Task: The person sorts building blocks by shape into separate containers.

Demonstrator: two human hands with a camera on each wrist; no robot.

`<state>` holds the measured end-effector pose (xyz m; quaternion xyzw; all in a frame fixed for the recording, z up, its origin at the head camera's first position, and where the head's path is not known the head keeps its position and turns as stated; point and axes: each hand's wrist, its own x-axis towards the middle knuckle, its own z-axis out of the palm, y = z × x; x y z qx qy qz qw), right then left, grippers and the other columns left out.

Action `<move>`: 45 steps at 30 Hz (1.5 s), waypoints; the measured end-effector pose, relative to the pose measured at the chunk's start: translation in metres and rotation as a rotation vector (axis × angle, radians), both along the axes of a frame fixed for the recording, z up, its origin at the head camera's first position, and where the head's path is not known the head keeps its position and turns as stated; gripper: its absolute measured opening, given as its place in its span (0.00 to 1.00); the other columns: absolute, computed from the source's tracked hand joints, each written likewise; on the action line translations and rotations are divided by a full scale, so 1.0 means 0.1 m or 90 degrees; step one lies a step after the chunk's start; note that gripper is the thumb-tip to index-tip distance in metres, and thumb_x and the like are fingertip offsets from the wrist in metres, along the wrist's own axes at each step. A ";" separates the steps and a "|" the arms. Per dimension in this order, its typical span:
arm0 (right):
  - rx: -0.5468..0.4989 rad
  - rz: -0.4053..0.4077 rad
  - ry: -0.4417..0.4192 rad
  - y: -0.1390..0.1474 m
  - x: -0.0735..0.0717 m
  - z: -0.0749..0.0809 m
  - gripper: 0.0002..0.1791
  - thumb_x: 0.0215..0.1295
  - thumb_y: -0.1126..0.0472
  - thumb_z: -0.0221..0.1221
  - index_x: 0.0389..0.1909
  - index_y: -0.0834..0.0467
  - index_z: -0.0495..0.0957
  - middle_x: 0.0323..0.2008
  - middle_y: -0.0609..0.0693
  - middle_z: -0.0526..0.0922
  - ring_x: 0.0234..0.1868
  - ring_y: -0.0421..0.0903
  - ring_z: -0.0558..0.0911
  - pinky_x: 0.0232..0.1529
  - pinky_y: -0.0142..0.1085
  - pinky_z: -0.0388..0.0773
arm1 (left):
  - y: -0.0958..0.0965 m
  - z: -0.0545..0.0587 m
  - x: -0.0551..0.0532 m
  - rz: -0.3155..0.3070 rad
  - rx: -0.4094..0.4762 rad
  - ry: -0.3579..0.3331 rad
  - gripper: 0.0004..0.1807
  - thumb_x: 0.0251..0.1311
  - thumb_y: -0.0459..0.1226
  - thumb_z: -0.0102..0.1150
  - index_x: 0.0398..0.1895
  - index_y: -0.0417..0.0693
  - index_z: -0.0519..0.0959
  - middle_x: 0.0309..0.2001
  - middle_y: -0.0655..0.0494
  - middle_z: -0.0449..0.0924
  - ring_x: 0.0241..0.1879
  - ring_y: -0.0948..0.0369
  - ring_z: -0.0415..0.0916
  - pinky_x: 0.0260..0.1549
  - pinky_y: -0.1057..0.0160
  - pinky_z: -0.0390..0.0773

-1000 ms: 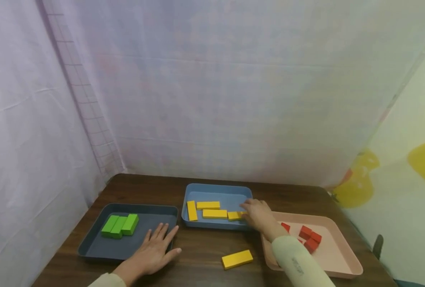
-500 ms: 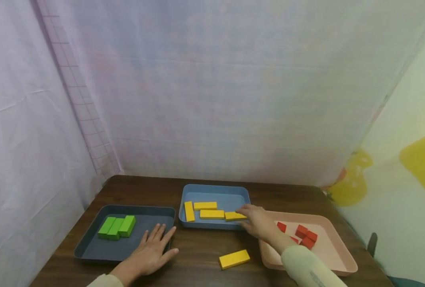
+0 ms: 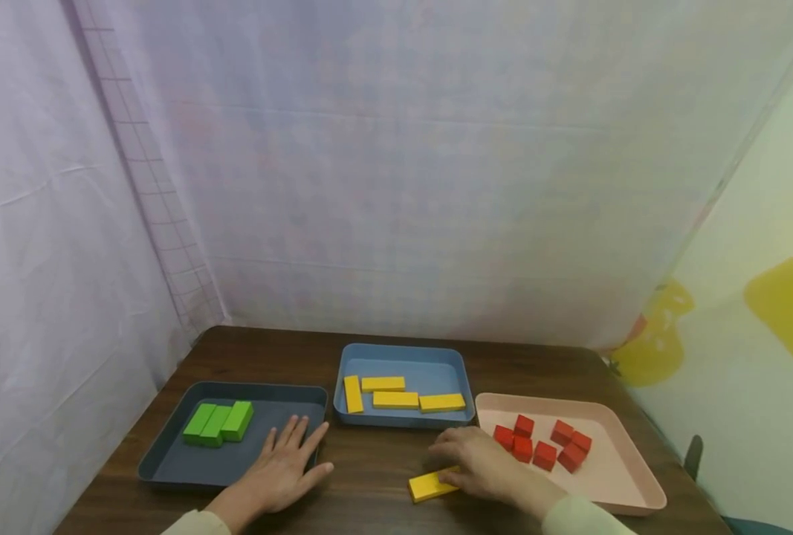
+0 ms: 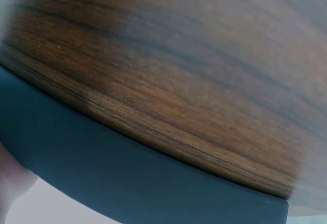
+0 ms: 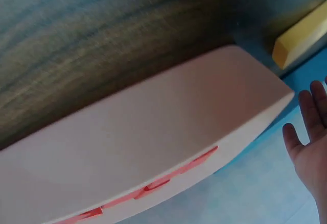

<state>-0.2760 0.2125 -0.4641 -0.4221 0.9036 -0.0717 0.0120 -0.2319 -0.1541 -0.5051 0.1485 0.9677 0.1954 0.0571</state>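
In the head view my right hand [image 3: 473,462] is over a yellow block [image 3: 429,487] on the wooden table, covering the block's right end. Its thumb lies at the block, and the fingers extend beyond it. In the right wrist view the hand [image 5: 312,145] has fairly straight fingers, below the yellow block [image 5: 301,36]. My left hand [image 3: 279,467] rests with spread fingers over the right edge of the dark tray [image 3: 169,469], which holds 3 green blocks [image 3: 217,424]. The left wrist view shows the tray's wall [image 4: 127,157] and a small part of the hand.
A blue tray [image 3: 403,360] at the back middle holds several yellow blocks [image 3: 395,400]. On the right, a pink tray [image 3: 620,475] contains several red cubes [image 3: 545,455]. Behind the table [image 3: 369,475] hangs a pale curtain [image 3: 403,186].
My right hand has left the blue tray's right end and come nearer, down to the yellow block on the table. A yellow block lies in that tray where the hand was. The left hand stays put.
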 end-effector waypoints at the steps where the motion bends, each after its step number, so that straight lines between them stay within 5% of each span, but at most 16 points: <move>1: 0.001 0.003 -0.001 0.01 0.01 -0.02 0.21 0.64 0.48 0.65 0.55 0.50 0.83 0.50 0.43 0.81 0.50 0.43 0.79 0.53 0.47 0.76 | 0.00 0.00 0.00 -0.002 0.003 0.002 0.42 0.70 0.65 0.38 0.79 0.54 0.55 0.77 0.37 0.47 0.76 0.39 0.37 0.66 0.28 0.39; 13: 0.048 0.042 0.024 0.02 0.08 -0.16 0.20 0.63 0.46 0.66 0.53 0.49 0.83 0.48 0.43 0.80 0.50 0.43 0.77 0.55 0.45 0.74 | 0.01 0.03 -0.01 0.001 -0.008 -0.010 0.41 0.70 0.66 0.37 0.79 0.55 0.55 0.77 0.38 0.47 0.76 0.39 0.38 0.66 0.29 0.40; 31: 0.055 0.053 0.000 -0.01 0.09 -0.14 0.17 0.62 0.52 0.68 0.51 0.48 0.84 0.41 0.37 0.79 0.45 0.38 0.77 0.52 0.42 0.75 | 0.03 0.05 -0.01 -0.002 0.006 -0.023 0.42 0.69 0.66 0.38 0.79 0.56 0.55 0.76 0.39 0.49 0.76 0.40 0.40 0.66 0.29 0.41; 45: 0.081 0.006 -0.035 0.02 0.07 -0.14 0.19 0.61 0.49 0.68 0.53 0.45 0.83 0.43 0.37 0.80 0.44 0.39 0.77 0.53 0.45 0.75 | 0.02 0.03 -0.02 0.002 0.005 -0.030 0.41 0.69 0.66 0.37 0.79 0.56 0.55 0.76 0.39 0.50 0.76 0.40 0.41 0.66 0.29 0.42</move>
